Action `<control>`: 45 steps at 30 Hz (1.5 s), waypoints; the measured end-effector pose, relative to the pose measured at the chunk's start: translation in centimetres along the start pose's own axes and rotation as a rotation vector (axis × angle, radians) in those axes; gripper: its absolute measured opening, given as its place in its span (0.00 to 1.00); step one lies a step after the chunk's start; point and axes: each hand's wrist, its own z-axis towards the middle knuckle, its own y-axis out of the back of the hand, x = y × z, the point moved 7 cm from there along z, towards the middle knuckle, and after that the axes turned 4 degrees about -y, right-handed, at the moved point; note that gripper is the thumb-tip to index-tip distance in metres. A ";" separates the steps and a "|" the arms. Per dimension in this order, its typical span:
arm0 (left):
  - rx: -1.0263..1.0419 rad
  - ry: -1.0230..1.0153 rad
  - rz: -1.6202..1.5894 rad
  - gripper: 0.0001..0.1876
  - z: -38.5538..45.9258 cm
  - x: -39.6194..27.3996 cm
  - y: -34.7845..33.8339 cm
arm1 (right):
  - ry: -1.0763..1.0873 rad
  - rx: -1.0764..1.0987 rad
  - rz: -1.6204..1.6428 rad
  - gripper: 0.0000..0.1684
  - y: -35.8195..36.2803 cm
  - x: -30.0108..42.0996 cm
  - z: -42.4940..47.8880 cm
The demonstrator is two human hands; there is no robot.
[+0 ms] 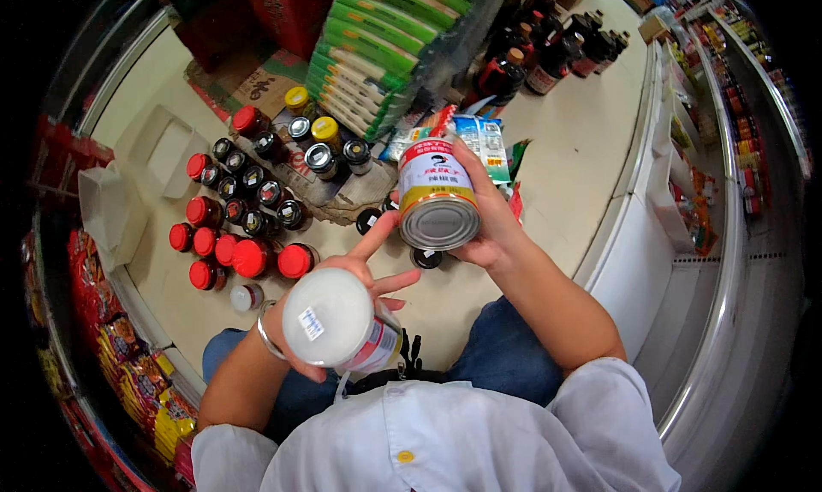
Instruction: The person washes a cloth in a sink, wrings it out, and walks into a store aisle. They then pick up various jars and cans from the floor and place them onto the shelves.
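My right hand (pixel 491 225) grips a printed tin can (pixel 440 193), tilted so its bare metal end faces me. A second can with a white plastic lid (pixel 329 318) lies against the palm of my left hand (pixel 347 264). The left thumb hooks round that can, while the index finger reaches to the tin can's side. A small price sticker (pixel 311 324) is on the white lid. Beneath the tin can are black-lidded jars (pixel 426 257), partly hidden by my hands.
Red-lidded jars (pixel 250 257) and black-lidded jars (pixel 271 194) crowd the floor at left. Green-wrapped noodle packs (pixel 379 36) are stacked ahead, near dark sauce bottles (pixel 504 71). Plastic bins (pixel 106 212) stand at left, and metal-edged shelving (pixel 725 216) curves along the right.
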 end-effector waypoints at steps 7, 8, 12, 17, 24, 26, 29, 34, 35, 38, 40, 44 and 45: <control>-0.002 0.015 -0.009 0.43 0.8 0.9 -0.3 | -0.077 -0.015 0.135 0.39 0.8 -0.9 0.1; -0.002 0.015 -0.003 0.44 0.8 1.0 -0.3 | -0.069 -0.021 0.148 0.39 1.0 -0.9 0.1; 0.026 0.017 0.103 0.41 0.9 1.0 -0.2 | -0.045 -0.022 0.202 0.38 1.1 -1.0 0.1; 0.042 0.088 0.696 0.34 1.5 1.1 -0.9 | -0.050 0.006 0.238 0.35 1.1 -1.1 0.6; -0.003 0.098 1.211 0.31 2.0 1.7 -0.1 | 0.004 -0.068 0.171 0.35 2.0 -1.6 1.4; 0.029 0.172 1.240 0.30 2.0 1.9 0.1 | 0.001 -0.079 0.180 0.35 2.2 -1.8 1.5; 0.019 0.177 1.296 0.30 2.1 1.9 0.1 | 0.002 -0.093 0.191 0.35 2.3 -2.1 1.7; 0.174 0.311 1.322 0.30 1.5 3.8 -0.4 | -0.008 -0.078 0.134 0.37 2.1 -2.3 2.1; 0.213 0.322 1.316 0.30 1.3 4.1 -0.7 | -0.012 -0.079 0.151 0.37 2.1 -2.3 2.2; 0.191 0.299 1.256 0.30 1.3 4.0 -0.8 | -0.018 -0.089 0.174 0.36 2.3 -2.2 2.8; 0.132 0.228 1.212 0.30 1.4 3.2 -0.5 | -0.011 -0.102 0.149 0.36 2.5 -2.0 2.8; -0.003 0.057 1.168 0.31 1.9 1.1 0.6 | -0.016 -0.062 0.160 0.35 2.7 -2.0 3.3; -0.023 0.039 1.176 0.32 1.9 0.8 0.8 | -0.023 -0.064 0.158 0.35 2.6 -2.1 3.3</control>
